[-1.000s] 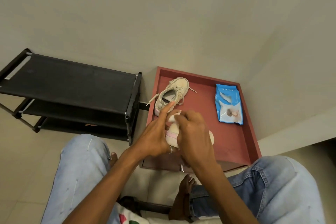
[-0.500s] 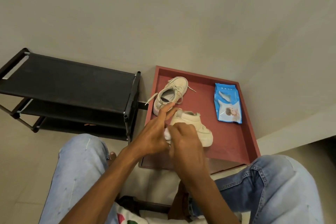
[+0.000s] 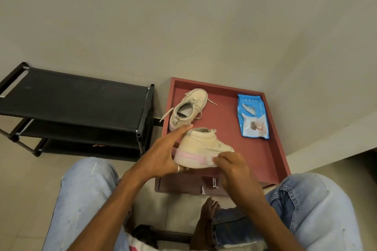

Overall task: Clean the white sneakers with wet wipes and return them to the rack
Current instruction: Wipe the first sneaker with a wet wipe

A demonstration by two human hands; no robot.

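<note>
One white sneaker point(image 3: 202, 146) with a pink stripe along its sole is held on its side over the near part of the red tray point(image 3: 273, 149). My left hand point(image 3: 161, 157) grips its heel end, index finger stretched along the collar. My right hand point(image 3: 234, 171) pinches a small white wipe point(image 3: 214, 158) against the sole edge near the toe; most of the wipe is hidden under the fingers. The second white sneaker point(image 3: 187, 110) stands upright at the tray's far left, laces loose. A blue wet wipes pack point(image 3: 253, 117) lies at the tray's right.
A black shoe rack point(image 3: 71, 98) with fabric shelves stands left of the tray, against the wall. A drawer front with metal handles point(image 3: 208, 186) sits under the tray's near edge. My knees in light jeans flank the tray, and a bare foot is below it.
The sneaker has been turned so that its pink-striped side faces me. My right hand has slid with the wipe from the heel end toward the toe.
</note>
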